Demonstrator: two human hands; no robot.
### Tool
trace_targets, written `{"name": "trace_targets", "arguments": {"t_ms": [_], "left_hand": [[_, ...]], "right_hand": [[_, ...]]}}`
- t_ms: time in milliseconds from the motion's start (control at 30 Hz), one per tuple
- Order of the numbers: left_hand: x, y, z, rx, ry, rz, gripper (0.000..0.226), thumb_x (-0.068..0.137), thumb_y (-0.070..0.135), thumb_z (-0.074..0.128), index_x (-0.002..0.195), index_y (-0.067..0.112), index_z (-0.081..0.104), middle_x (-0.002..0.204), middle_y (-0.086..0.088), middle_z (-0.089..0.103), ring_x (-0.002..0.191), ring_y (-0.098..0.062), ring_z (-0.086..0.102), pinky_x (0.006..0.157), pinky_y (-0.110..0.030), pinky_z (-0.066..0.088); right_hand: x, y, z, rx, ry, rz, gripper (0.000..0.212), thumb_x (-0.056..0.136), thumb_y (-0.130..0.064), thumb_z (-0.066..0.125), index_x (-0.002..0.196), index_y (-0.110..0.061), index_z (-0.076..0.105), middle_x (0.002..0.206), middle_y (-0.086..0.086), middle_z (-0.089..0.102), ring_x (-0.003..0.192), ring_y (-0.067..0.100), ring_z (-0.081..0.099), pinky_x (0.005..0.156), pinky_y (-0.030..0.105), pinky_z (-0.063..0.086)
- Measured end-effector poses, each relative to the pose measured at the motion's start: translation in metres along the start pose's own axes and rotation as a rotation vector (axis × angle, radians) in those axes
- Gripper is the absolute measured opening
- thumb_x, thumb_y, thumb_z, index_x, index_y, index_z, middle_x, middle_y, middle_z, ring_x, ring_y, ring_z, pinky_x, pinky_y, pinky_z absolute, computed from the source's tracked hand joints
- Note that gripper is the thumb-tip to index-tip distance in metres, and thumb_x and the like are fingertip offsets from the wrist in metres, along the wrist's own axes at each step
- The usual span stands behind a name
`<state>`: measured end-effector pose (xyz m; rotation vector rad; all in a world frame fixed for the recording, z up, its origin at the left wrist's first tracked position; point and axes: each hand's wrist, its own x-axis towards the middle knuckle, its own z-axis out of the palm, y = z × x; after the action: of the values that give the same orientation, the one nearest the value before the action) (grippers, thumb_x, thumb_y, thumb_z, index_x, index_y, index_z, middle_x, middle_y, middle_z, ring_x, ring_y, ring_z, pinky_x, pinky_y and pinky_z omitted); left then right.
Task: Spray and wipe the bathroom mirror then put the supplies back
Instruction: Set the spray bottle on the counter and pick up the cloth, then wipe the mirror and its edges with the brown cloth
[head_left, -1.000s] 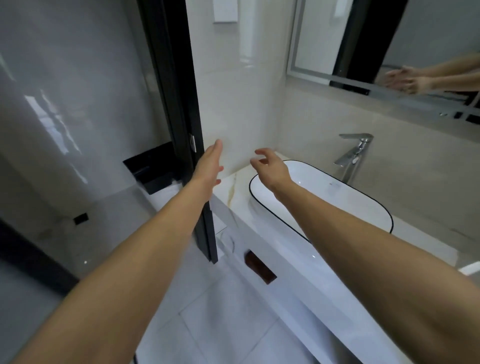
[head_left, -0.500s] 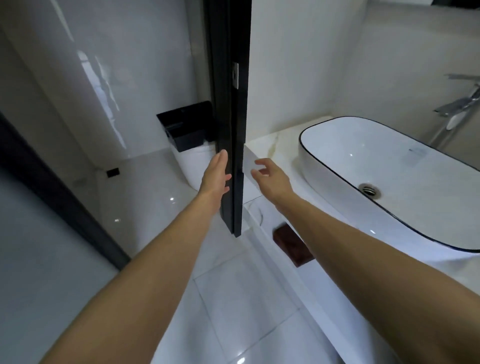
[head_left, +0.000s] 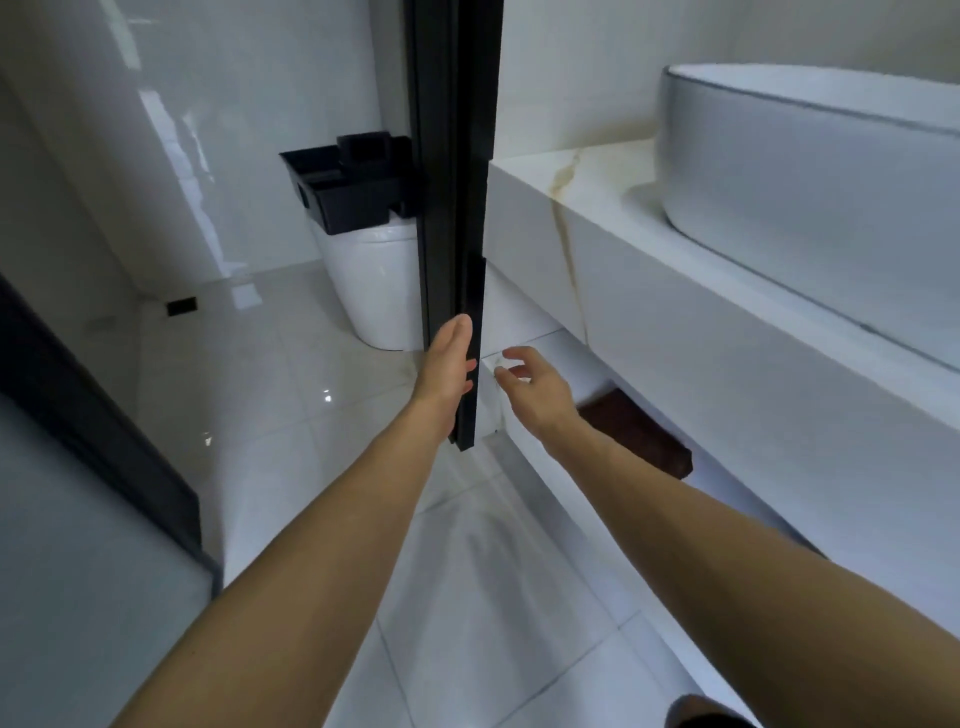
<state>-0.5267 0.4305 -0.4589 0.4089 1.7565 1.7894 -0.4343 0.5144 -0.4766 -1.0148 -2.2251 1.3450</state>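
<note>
Black metal of the door frame (head_left: 452, 208) is touched by the flat left hand (head_left: 448, 366); the right hand (head_left: 535, 382), fingers loosely spread, holds nothing; no supplies are seen, 1 black caddy (head_left: 348, 182) stands beyond both hands; fetching seems underway; reaching past the frame is likely needed.

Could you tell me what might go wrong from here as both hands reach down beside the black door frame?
The left hand lies flat against the black door frame's edge, so its fingers could be pinched if the door moves. The right hand reaches, open, toward the shelf under the marble counter and might knock its corner. The glossy floor tiles could be slippery.
</note>
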Motion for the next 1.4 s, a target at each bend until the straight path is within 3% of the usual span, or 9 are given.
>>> {"name": "trace_targets", "arguments": {"t_ms": [367,500,567,633,733,900,1033,1233,1400], "left_hand": [[0.042,-0.117,0.039,0.062,-0.109,0.028,0.048,0.102,0.055,0.039,0.146,0.036,0.043,0.143,0.009,0.048,0.121,-0.018,0.055,0.111,-0.041,0.04],[0.052,-0.141,0.057,0.118,-0.147,0.055,0.041,0.102,0.052,0.042,0.14,0.037,0.048,0.129,0.014,0.055,0.125,-0.019,0.055,0.115,-0.044,0.038],[0.058,-0.15,0.069,0.167,-0.193,0.086,0.046,0.102,0.05,0.044,0.145,0.033,0.045,0.142,0.009,0.052,0.132,-0.018,0.051,0.115,-0.038,0.036],[0.063,-0.158,0.083,0.249,-0.25,0.118,0.049,0.103,0.047,0.045,0.149,0.03,0.042,0.152,0.003,0.045,0.137,-0.017,0.046,0.109,-0.029,0.033],[0.074,-0.172,0.105,0.478,-0.342,0.217,0.05,0.104,0.043,0.046,0.151,0.029,0.04,0.156,-0.002,0.039,0.14,-0.02,0.042,0.11,-0.03,0.033],[0.103,-0.193,0.143,0.844,-0.439,0.393,0.051,0.104,0.04,0.046,0.152,0.025,0.04,0.157,-0.002,0.039,0.144,-0.02,0.037,0.119,-0.033,0.029],[0.116,-0.208,0.167,1.09,-0.523,0.482,0.05,0.106,0.041,0.039,0.154,0.026,0.035,0.164,-0.002,0.026,0.151,-0.019,0.024,0.122,-0.031,0.019],[0.125,-0.223,0.173,1.347,-0.56,0.516,0.052,0.106,0.047,0.033,0.155,0.029,0.033,0.166,-0.002,0.02,0.153,-0.019,0.016,0.123,-0.037,0.016],[0.118,-0.233,0.167,1.405,-0.437,0.655,0.049,0.102,0.052,0.039,0.147,0.034,0.044,0.159,0.001,0.035,0.146,-0.022,0.031,0.116,-0.038,0.028]], "right_hand": [[0.004,0.134,0.004,0.017,0.146,0.081,0.032,0.097,-0.032,0.059,0.129,-0.025,0.06,0.12,0.003,0.066,0.105,0.022,0.063,0.093,0.033,0.05],[-0.005,0.176,-0.019,0.001,0.25,0.141,0.034,0.098,-0.028,0.058,0.132,-0.024,0.059,0.125,0.004,0.066,0.111,0.023,0.061,0.099,0.035,0.049],[-0.006,0.193,-0.033,-0.025,0.286,0.176,0.034,0.1,-0.026,0.054,0.134,-0.025,0.057,0.129,0.004,0.064,0.111,0.024,0.061,0.099,0.034,0.05],[-0.006,0.209,-0.047,-0.047,0.335,0.195,0.034,0.101,-0.024,0.051,0.135,-0.027,0.056,0.132,0.003,0.062,0.105,0.024,0.061,0.096,0.036,0.052],[-0.004,0.23,-0.065,-0.147,0.36,0.227,0.037,0.104,-0.023,0.047,0.14,-0.028,0.054,0.136,0.006,0.056,0.108,0.028,0.06,0.089,0.029,0.05],[0.019,0.257,-0.09,-0.424,0.304,0.198,0.044,0.104,-0.028,0.046,0.147,-0.026,0.044,0.151,0.007,0.045,0.132,0.029,0.048,0.109,0.035,0.039],[0.03,0.272,-0.094,-0.509,0.259,0.191,0.05,0.104,-0.03,0.045,0.152,-0.023,0.037,0.154,0.008,0.041,0.138,0.029,0.042,0.114,0.036,0.035],[0.033,0.284,-0.086,-0.68,0.226,0.231,0.052,0.104,-0.039,0.041,0.151,-0.018,0.037,0.157,0.006,0.037,0.141,0.029,0.037,0.115,0.04,0.035],[0.029,0.284,-0.075,-0.778,0.305,0.229,0.051,0.101,-0.044,0.045,0.145,-0.018,0.043,0.151,0.002,0.043,0.137,0.026,0.038,0.11,0.041,0.037]]}}
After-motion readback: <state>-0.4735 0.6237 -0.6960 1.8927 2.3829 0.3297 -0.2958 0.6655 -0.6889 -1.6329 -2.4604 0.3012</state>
